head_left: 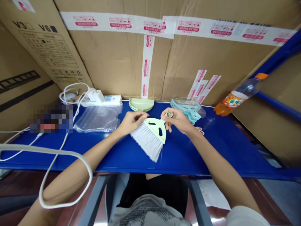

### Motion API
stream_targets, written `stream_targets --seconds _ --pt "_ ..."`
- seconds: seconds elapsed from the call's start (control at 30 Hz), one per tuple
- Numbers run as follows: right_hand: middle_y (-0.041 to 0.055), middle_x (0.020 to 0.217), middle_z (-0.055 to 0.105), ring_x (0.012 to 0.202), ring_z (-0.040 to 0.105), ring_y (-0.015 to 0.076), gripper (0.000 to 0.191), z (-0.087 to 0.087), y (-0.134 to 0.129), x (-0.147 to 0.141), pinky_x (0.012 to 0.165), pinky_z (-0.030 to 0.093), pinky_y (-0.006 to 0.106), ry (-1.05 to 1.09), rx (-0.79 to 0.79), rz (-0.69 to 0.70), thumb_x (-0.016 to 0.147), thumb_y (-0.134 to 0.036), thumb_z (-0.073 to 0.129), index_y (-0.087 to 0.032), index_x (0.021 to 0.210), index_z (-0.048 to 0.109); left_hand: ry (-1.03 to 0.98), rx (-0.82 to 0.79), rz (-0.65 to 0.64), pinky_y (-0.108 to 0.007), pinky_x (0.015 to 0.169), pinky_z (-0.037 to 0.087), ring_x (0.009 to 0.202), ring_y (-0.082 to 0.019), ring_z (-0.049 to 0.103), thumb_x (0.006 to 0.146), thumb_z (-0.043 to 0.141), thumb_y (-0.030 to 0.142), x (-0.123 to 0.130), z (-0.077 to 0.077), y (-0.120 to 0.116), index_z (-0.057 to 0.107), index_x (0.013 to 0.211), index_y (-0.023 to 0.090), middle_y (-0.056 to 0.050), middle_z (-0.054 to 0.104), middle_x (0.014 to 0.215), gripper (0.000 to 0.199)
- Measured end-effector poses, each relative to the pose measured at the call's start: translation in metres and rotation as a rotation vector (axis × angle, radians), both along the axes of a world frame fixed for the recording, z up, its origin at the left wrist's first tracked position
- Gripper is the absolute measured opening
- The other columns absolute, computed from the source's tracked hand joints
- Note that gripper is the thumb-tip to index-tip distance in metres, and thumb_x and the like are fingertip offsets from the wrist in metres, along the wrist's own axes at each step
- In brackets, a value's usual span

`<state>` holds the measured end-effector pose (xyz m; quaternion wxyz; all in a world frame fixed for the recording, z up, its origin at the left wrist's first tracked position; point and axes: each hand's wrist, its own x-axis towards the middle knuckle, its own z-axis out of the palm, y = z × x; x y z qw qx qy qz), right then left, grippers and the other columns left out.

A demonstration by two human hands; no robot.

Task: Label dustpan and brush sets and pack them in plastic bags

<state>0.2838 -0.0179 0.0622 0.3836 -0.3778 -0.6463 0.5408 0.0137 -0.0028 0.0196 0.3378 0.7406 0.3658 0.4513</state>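
A small hand brush [156,127] with a pale green head and white bristles is held over the blue table, its bristles pointing down and left. My right hand [175,120] pinches the green handle near its looped end. At the brush head's upper left corner, my left hand [133,122] grips the edge between thumb and fingers. Behind the brush, light green dustpans [141,104] lie against the cardboard. Light blue plastic pieces [187,108] are piled to the right, beyond my right hand.
Clear plastic bags [98,118] lie left, before a white power strip [113,100]. A white cable [68,152] loops over my left forearm. An orange drink bottle [240,95] leans at the right. Cardboard [117,62] walls the back of the blue table [188,157].
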Motion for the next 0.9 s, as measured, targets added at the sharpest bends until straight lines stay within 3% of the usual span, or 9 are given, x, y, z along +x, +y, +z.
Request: stream_targets --seconds 0.07,0.13,0.3,0.37,0.43,0.53,0.67,0.77,0.9 --pt "-0.0030 0.058 0.066 0.047 0.065 0.0162 0.037 0.004 0.002 0.017 0.040 0.054 0.025 0.052 0.054 -0.100 0.080 -0.048 0.092 -0.021 0.089 0.069 0.145 0.281 0.173 -0.041 0.092 0.056 0.092 -0.027 0.073 0.104 0.064 0.045 -0.008 -0.005 0.009 0.083 0.097 0.020 -0.010 0.082 0.097 0.032" --pt "-0.0056 0.057 0.064 0.047 0.065 0.0148 0.035 0.007 0.007 0.033 0.041 0.053 0.024 0.127 0.135 -0.228 0.080 -0.045 0.092 -0.022 0.090 0.069 0.285 0.436 0.219 -0.044 0.099 0.055 0.102 -0.028 0.069 0.107 0.058 0.038 -0.017 -0.010 0.018 0.080 0.103 0.019 -0.011 0.080 0.103 0.029" --pt "-0.0068 0.069 0.067 0.055 0.071 0.0161 0.039 0.003 0.021 0.052 0.053 0.060 0.029 0.306 0.496 -0.703 0.090 -0.041 0.085 -0.024 0.121 0.069 0.523 0.480 0.162 -0.048 0.109 0.052 0.119 -0.032 0.062 0.107 0.063 0.046 -0.026 -0.022 0.031 0.076 0.115 0.020 -0.011 0.076 0.116 0.030" --pt "-0.0043 0.077 0.072 0.061 0.075 0.0171 0.041 -0.003 0.021 0.048 0.064 0.066 0.033 0.280 0.608 -0.811 0.097 -0.042 0.080 -0.024 0.131 0.066 0.566 0.487 0.146 -0.049 0.108 0.053 0.118 -0.033 0.061 0.103 0.069 0.051 -0.026 -0.023 0.032 0.076 0.115 0.020 -0.011 0.076 0.113 0.035" --pt "0.0007 0.085 0.079 0.073 0.080 0.0189 0.033 -0.011 0.018 0.040 0.077 0.068 0.037 0.149 0.713 -0.852 0.102 -0.044 0.074 -0.023 0.127 0.069 0.596 0.501 0.140 -0.049 0.107 0.053 0.118 -0.034 0.061 0.102 0.073 0.050 -0.025 -0.023 0.031 0.076 0.117 0.019 -0.012 0.076 0.112 0.035" --pt "0.0078 0.103 0.085 0.096 0.083 0.0236 0.027 -0.030 0.016 0.024 0.095 0.068 0.041 -0.175 0.921 -0.818 0.108 -0.044 0.067 -0.021 0.120 0.076 0.618 0.514 0.142 -0.049 0.105 0.055 0.116 -0.034 0.062 0.103 0.072 0.043 -0.025 -0.023 0.032 0.076 0.119 0.017 -0.012 0.077 0.105 0.031" --pt "0.0142 0.135 0.080 0.124 0.078 0.0258 0.033 -0.051 0.020 0.004 0.111 0.063 0.040 -0.627 1.085 -0.529 0.115 -0.028 0.051 -0.017 0.128 0.079 0.642 0.540 0.129 -0.050 0.103 0.057 0.114 -0.034 0.062 0.106 0.065 0.034 -0.026 -0.027 0.034 0.079 0.118 0.014 -0.013 0.079 0.099 0.027" --pt "0.0207 0.153 0.069 0.130 0.076 0.0289 0.045 -0.055 0.021 -0.007 0.108 0.065 0.041 -0.984 1.044 -0.305 0.113 -0.011 0.038 -0.011 0.141 0.075 0.660 0.555 0.142 -0.050 0.103 0.058 0.112 -0.034 0.063 0.106 0.062 0.030 -0.025 -0.030 0.035 0.082 0.117 0.014 -0.015 0.080 0.100 0.028" --pt "0.0284 0.163 0.056 0.129 0.075 0.0347 0.055 -0.048 0.018 -0.013 0.095 0.069 0.044 -1.358 0.896 -0.193 0.106 0.000 0.034 -0.005 0.154 0.063 0.678 0.539 0.175 -0.050 0.100 0.061 0.106 -0.033 0.063 0.105 0.063 0.028 -0.024 -0.031 0.035 0.084 0.116 0.015 -0.014 0.079 0.094 0.027"
